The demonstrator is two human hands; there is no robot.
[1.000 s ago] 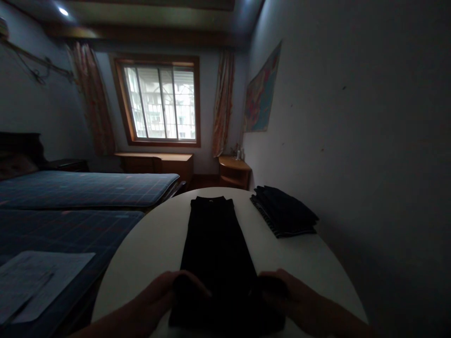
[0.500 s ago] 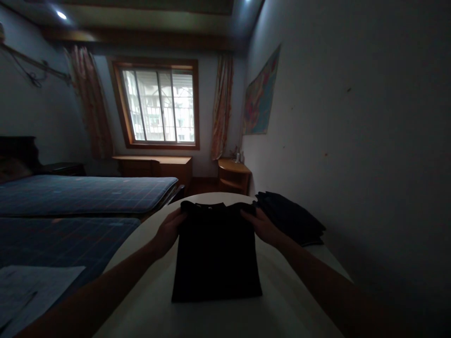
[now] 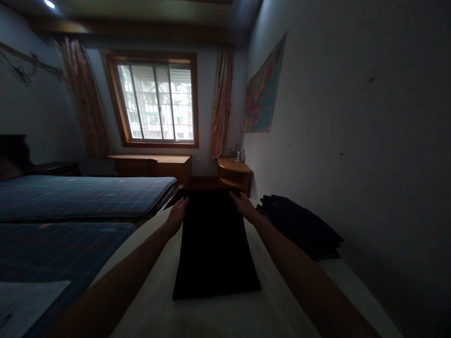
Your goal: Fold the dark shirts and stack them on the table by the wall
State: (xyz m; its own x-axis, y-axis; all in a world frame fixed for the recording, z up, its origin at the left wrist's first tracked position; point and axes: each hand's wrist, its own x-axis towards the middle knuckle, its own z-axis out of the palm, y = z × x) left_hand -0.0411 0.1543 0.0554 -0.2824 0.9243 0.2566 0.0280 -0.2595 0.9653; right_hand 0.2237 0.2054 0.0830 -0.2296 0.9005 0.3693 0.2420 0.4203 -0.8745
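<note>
Both my hands, left (image 3: 177, 213) and right (image 3: 242, 203), pressed flat with fingers spread wide, steadying the dark folded garment (image 3: 214, 249) at the table's (image 3: 148, 300) far edge.

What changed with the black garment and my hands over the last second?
Both hands carried the near end of the black garment away to its far end, folding it in half. The left hand and right hand now rest flat at its far corners. The folded pile beside it stayed put.
</note>
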